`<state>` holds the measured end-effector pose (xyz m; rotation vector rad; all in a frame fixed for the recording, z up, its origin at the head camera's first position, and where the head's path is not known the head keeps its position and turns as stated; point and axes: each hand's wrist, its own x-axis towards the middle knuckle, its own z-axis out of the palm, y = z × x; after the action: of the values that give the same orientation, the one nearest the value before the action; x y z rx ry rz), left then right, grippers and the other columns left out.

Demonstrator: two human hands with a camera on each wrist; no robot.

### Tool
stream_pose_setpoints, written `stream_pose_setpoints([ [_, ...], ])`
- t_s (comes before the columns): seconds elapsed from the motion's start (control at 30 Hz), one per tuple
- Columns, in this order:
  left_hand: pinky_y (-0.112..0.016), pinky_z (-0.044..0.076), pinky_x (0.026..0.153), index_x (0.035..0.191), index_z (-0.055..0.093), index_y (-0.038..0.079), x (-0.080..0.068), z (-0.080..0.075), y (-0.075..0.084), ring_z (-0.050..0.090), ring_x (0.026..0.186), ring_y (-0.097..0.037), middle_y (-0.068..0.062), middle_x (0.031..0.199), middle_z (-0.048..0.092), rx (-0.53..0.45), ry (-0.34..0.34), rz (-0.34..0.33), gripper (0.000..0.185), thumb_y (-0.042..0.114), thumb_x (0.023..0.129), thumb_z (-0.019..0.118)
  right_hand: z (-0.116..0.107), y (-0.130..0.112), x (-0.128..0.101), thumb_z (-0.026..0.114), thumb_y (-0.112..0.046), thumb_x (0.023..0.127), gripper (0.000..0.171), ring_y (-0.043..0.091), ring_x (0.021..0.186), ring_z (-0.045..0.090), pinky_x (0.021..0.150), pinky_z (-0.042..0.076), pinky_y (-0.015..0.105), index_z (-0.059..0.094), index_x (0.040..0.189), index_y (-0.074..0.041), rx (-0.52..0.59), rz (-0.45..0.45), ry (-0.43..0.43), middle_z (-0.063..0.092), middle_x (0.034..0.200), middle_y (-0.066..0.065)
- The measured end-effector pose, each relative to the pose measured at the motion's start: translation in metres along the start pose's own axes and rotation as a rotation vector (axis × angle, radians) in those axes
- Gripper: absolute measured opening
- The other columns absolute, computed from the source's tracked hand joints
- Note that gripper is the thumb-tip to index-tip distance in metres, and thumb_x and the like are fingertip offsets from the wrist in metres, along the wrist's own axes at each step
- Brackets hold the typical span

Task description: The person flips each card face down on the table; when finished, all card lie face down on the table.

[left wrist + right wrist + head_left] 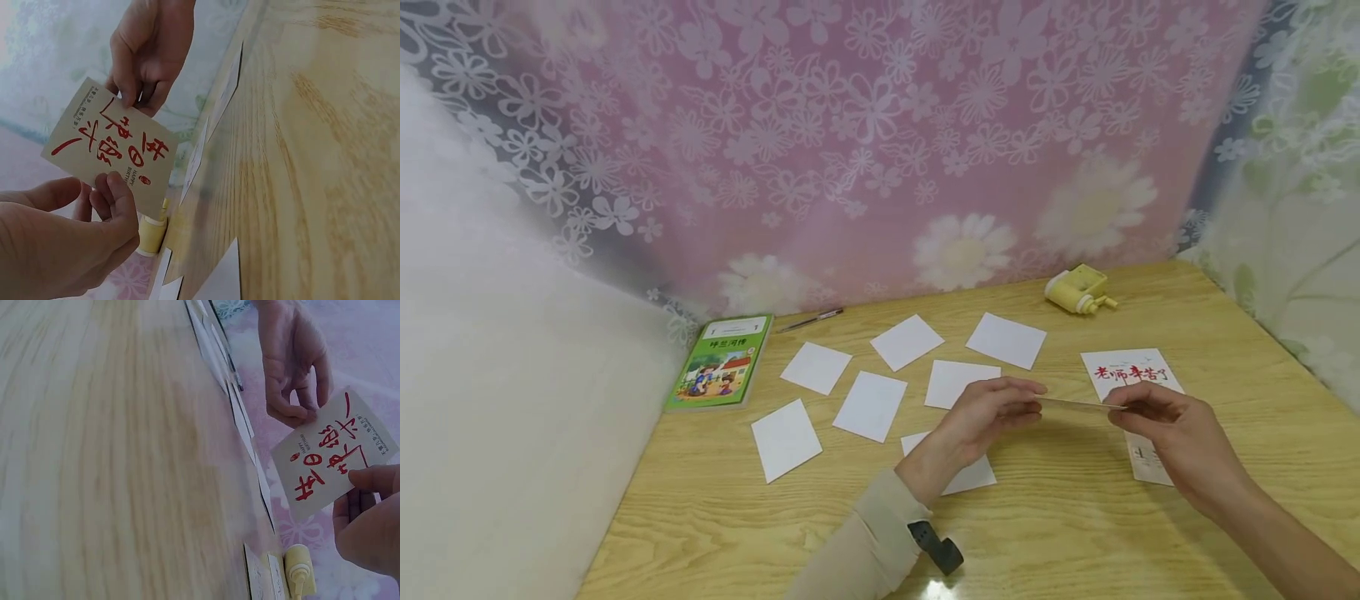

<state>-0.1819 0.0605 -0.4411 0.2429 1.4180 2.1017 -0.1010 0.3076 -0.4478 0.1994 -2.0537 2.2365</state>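
Note:
A small birthday card (112,144) with red handwritten-style characters is held between both hands above the table, nearly edge-on in the head view. My right hand (1187,442) pinches one edge, its thumb on the printed face in the right wrist view. At the opposite edge my left hand (973,425) holds the card with its fingertips; the exact thumb contact is partly hidden. Below the right hand lies a white card (1123,367) with red characters, and a second printed card (1150,467) shows beneath that hand. A white blank-faced card (973,475) is partly covered by the left forearm.
Several white cards, including one (870,406) in the middle, lie spread over the wooden table (715,517). A green book (718,362) and a pen (811,320) are at the back left. At the back right stands a yellow hand-crank device (1078,289).

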Motion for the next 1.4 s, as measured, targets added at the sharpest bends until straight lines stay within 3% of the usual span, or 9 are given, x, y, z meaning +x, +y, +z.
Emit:
stream_pose_setpoints([
  [0.17, -0.033, 0.059, 0.095, 0.131, 0.065, -0.006, 0.002, 0.002, -0.005, 0.067, 0.087, -0.012, -0.003, 0.103, 0.067, -0.027, 0.065, 0.012, 0.036, -0.007, 0.096, 0.065, 0.002, 0.001, 0.000, 0.063, 0.011, 0.097, 0.008, 0.004, 0.126, 0.054, 0.096, 0.048, 0.008, 0.070, 0.102, 0.009, -0.253, -0.163, 0.031, 0.067, 0.127, -0.003],
  [0.3, -0.032, 0.060, 0.091, 0.130, 0.066, -0.001, 0.006, 0.005, -0.009, 0.068, 0.086, -0.013, -0.004, 0.100, 0.071, -0.056, 0.122, 0.016, 0.040, -0.012, 0.092, 0.067, 0.001, 0.003, -0.001, 0.064, 0.008, 0.098, 0.007, 0.000, 0.129, 0.050, 0.097, 0.042, 0.004, 0.071, 0.099, 0.008, -0.452, -0.196, 0.087, 0.057, 0.139, -0.005],
  [0.6, -0.039, 0.060, 0.095, 0.123, 0.071, 0.002, 0.008, 0.005, -0.012, 0.071, 0.090, -0.015, -0.005, 0.098, 0.074, -0.041, 0.161, 0.041, 0.039, -0.016, 0.088, 0.069, -0.003, 0.005, -0.005, 0.068, 0.000, 0.099, 0.013, -0.008, 0.131, 0.044, 0.094, 0.043, 0.002, 0.074, 0.110, 0.002, -0.543, -0.140, 0.080, 0.058, 0.134, -0.009],
  [0.77, -0.039, 0.061, 0.093, 0.119, 0.074, 0.009, 0.007, 0.001, -0.015, 0.069, 0.090, -0.016, -0.005, 0.103, 0.071, 0.074, 0.186, 0.093, 0.039, -0.011, 0.086, 0.074, -0.004, 0.003, -0.008, 0.067, -0.017, 0.103, 0.025, -0.017, 0.120, 0.049, 0.087, 0.045, 0.002, 0.074, 0.125, -0.007, -0.616, -0.072, 0.082, 0.061, 0.134, -0.017],
  [0.87, -0.034, 0.062, 0.083, 0.113, 0.077, 0.018, 0.005, 0.000, -0.016, 0.068, 0.087, -0.015, -0.003, 0.103, 0.070, 0.227, 0.239, 0.124, 0.040, -0.009, 0.083, 0.076, -0.004, 0.000, -0.008, 0.065, -0.027, 0.105, 0.032, -0.021, 0.116, 0.048, 0.083, 0.044, 0.003, 0.071, 0.132, -0.011, -0.628, 0.012, 0.063, 0.064, 0.130, -0.024],
  [1.0, -0.034, 0.062, 0.077, 0.111, 0.079, 0.025, 0.002, -0.002, -0.014, 0.067, 0.082, -0.013, 0.000, 0.102, 0.071, 0.400, 0.284, 0.127, 0.044, -0.007, 0.080, 0.078, -0.004, -0.001, -0.006, 0.060, -0.033, 0.107, 0.042, -0.015, 0.111, 0.057, 0.083, 0.046, 0.006, 0.064, 0.141, -0.008, -0.562, 0.139, -0.012, 0.066, 0.125, -0.026],
  [1.17, -0.033, 0.063, 0.080, 0.121, 0.078, 0.016, 0.000, -0.003, -0.006, 0.069, 0.080, -0.013, -0.001, 0.099, 0.068, 0.495, 0.269, 0.076, 0.037, -0.001, 0.088, 0.075, -0.003, 0.000, -0.004, 0.051, -0.032, 0.111, 0.048, 0.002, 0.107, 0.068, 0.086, 0.051, 0.013, 0.055, 0.147, -0.002, -0.446, 0.236, -0.123, 0.065, 0.127, -0.022],
  [1.4, -0.038, 0.059, 0.094, 0.122, 0.075, 0.002, -0.005, -0.002, 0.005, 0.074, 0.086, -0.019, -0.003, 0.101, 0.074, 0.578, 0.275, -0.036, 0.029, 0.019, 0.100, 0.066, -0.003, 0.004, -0.004, 0.046, -0.022, 0.113, 0.046, 0.002, 0.116, 0.066, 0.093, 0.054, 0.016, 0.048, 0.148, 0.007, -0.285, 0.220, -0.227, 0.065, 0.132, -0.017],
])
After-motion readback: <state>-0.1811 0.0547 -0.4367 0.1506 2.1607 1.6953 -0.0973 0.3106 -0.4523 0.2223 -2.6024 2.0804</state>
